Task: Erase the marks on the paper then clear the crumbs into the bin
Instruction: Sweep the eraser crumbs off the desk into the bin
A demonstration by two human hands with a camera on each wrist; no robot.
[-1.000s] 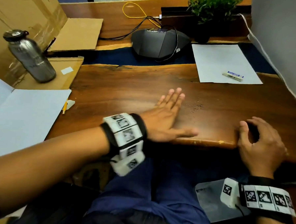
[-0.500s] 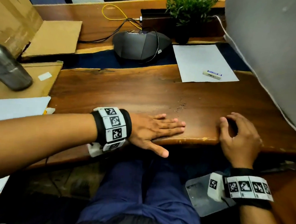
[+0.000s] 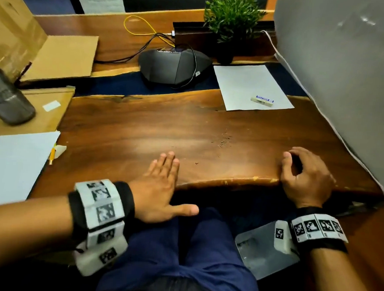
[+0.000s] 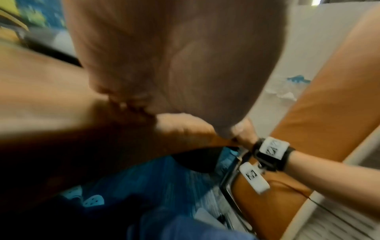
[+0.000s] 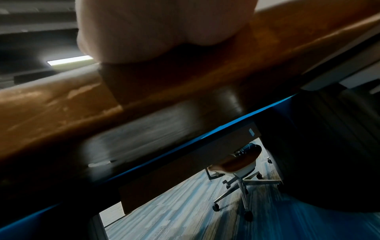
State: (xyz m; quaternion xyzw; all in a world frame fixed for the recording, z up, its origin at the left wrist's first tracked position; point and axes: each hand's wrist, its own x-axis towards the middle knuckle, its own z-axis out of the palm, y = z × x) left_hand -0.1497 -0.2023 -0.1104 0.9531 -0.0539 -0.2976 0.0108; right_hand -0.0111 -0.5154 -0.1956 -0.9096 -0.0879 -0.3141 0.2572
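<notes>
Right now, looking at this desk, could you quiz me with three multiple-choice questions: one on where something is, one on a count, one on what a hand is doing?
1. Where does the eraser lie?
A. on the sheet of paper at the far right of the desk
B. beside the metal bottle
C. in the left hand

2. How many potted plants stand at the back of the desk?
A. none
B. one
C. three

3. How is the left hand placed?
A. clenched in a fist
B. pinching a pencil
C. flat, fingers straight on the wooden desk

Answers:
1 A, the eraser rests on the sheet's near right part.
2 B, a single green plant stands behind the paper.
3 C, its straight fingers lie on the wood, short of the crumbs.
</notes>
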